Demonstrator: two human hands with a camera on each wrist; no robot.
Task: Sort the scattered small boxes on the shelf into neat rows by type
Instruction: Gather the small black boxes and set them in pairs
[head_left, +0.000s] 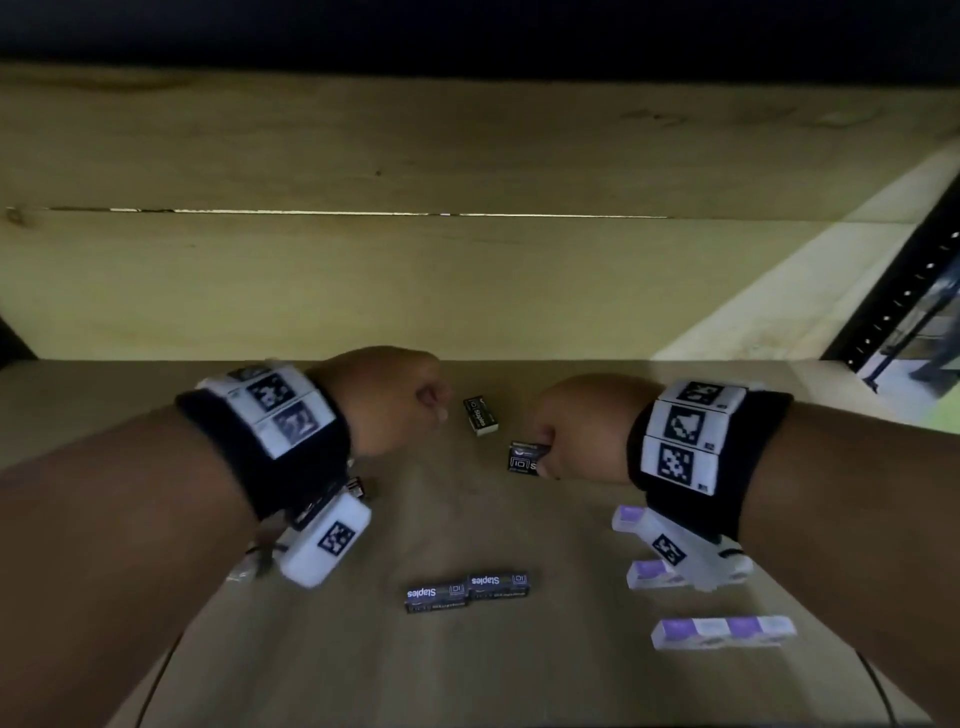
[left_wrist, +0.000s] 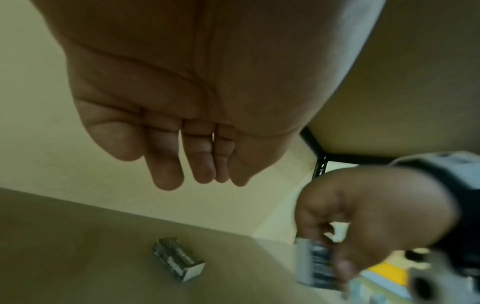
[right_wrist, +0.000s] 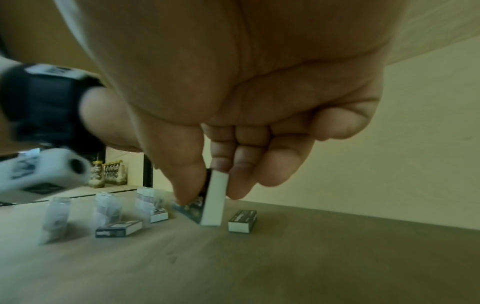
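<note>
Pale wooden boards back a tan shelf (head_left: 597, 670) where we work with both arms reaching in, each wrist wrapped in a black band with white patterned tags. Our right hand (head_left: 582, 426) pinches a black staples box (head_left: 524, 457) between thumb and fingers (right_wrist: 244, 181), tilted on one edge with its lower corner at or just above the shelf; the wrist view shows its white side (right_wrist: 214, 199) turned toward us. Our left hand (head_left: 384, 400) hovers to the left of it with fingers (left_wrist: 166, 164) loosely bent and holding nothing. Between the two hands, a little farther back, a loose staples box (head_left: 480, 415) lies flat on the shelf. Nearer to us, two black staples boxes (head_left: 467, 592) sit end to end in a short row. At the near right, a row of purple-and-white boxes (head_left: 722, 631) lies in line, with two more purple-and-white boxes (head_left: 649, 571) partly hidden under our right wrist. Beyond the shelf at far right, a black perforated upright (head_left: 904, 291) stands.
</note>
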